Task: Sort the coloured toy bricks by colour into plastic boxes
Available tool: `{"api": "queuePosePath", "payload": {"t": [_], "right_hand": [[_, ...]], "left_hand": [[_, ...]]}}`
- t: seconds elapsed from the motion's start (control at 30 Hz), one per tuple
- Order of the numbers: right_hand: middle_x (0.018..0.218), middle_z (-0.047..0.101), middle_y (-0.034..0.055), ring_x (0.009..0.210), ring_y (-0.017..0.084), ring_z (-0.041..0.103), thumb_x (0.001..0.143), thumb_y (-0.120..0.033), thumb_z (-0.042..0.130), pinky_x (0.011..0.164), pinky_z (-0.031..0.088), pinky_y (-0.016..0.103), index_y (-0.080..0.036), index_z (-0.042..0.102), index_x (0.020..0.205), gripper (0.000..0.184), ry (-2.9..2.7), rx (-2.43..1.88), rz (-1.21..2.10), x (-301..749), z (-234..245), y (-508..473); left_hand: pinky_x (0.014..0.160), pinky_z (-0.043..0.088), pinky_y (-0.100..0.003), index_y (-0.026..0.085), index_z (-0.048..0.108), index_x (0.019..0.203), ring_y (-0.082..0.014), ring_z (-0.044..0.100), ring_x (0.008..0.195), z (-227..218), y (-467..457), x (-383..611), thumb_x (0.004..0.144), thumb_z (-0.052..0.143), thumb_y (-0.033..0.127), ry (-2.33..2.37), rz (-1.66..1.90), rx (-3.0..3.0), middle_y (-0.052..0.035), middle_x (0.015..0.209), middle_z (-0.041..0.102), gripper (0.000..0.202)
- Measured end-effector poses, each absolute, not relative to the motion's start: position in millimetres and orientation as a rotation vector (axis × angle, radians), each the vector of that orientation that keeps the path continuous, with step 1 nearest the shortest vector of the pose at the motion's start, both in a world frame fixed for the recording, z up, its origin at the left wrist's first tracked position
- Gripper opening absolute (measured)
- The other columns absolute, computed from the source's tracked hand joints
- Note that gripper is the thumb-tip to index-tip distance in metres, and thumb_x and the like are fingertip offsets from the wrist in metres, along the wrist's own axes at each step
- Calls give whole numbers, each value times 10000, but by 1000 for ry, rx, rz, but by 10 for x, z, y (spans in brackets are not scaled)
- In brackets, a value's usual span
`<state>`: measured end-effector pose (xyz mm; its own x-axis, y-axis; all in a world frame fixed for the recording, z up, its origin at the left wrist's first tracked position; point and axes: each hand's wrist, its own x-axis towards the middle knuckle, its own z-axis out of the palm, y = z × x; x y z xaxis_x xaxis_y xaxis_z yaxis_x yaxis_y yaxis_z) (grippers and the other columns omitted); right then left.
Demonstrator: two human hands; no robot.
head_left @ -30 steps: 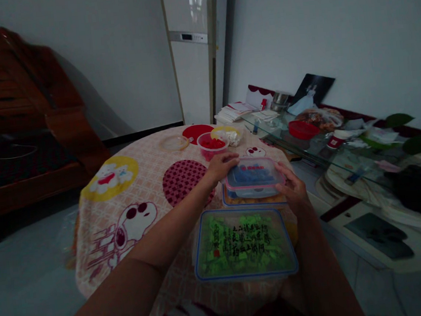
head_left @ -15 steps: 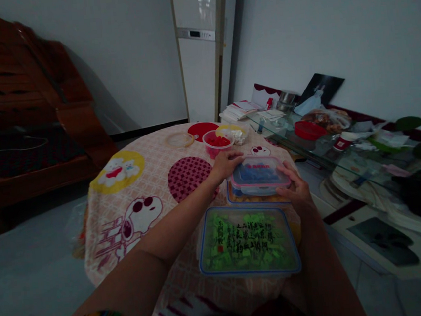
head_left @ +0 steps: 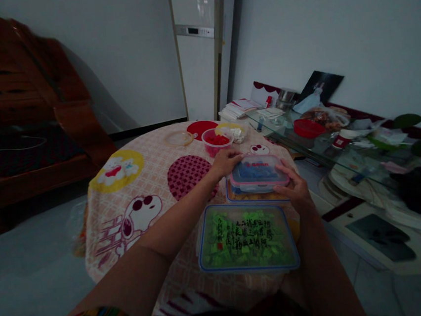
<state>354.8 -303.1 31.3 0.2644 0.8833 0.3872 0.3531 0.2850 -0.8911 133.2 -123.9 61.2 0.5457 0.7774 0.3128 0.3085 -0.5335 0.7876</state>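
Box with pink rim near right edge of table, left hand at its far-left corner, fingers bent, grip unclear, right hand half-curled, gripping its right end.

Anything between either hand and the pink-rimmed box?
Nothing visible. The left hand is at the left side of the pink-rimmed box, the right hand at its right. The green box sits nearer the camera, not in between.

left arm slanted inward, right arm steeper, left hand palm down, right hand half-curled, thumb apart from fingers, grip unclear in dim light
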Motion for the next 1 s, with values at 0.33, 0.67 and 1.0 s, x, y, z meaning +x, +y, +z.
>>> {"api": "queuePosePath", "payload": {"t": [0.33, 0.67, 1.0], "right_hand": [[1651, 400, 125, 1525, 357, 365, 669, -570, 862, 1168, 445, 516, -244, 662, 1360, 790, -1426, -1392, 360, 3515, 314, -3031], [1613, 451, 149, 1492, 358, 418, 716, -590, 845, 1197, 400, 555, -234, 675, 1361, 756, -1570, -1429, 77, 3467, 327, -3034], [1616, 440, 138, 1483, 355, 425, 749, -609, 807, 1208, 377, 563, -242, 664, 1370, 736, -1585, -1460, 37, 3375, 348, -3055]], "left_hand": [[1029, 505, -337, 186, 781, 1157, -220, 687, 1102, 922, -1143, 1414, 863, 460, 166, 616, 585, 2675, -60, 1188, 772, 436], [909, 515, -347, 180, 694, 1284, -264, 681, 1111, 1083, -1389, 1649, 1012, 407, 465, 746, 319, 2906, -116, 1254, 736, 488], [862, 491, -336, 153, 698, 1209, -251, 679, 1039, 1055, -1337, 1666, 1005, 404, 551, 674, 316, 2895, -128, 1178, 746, 535]]}}
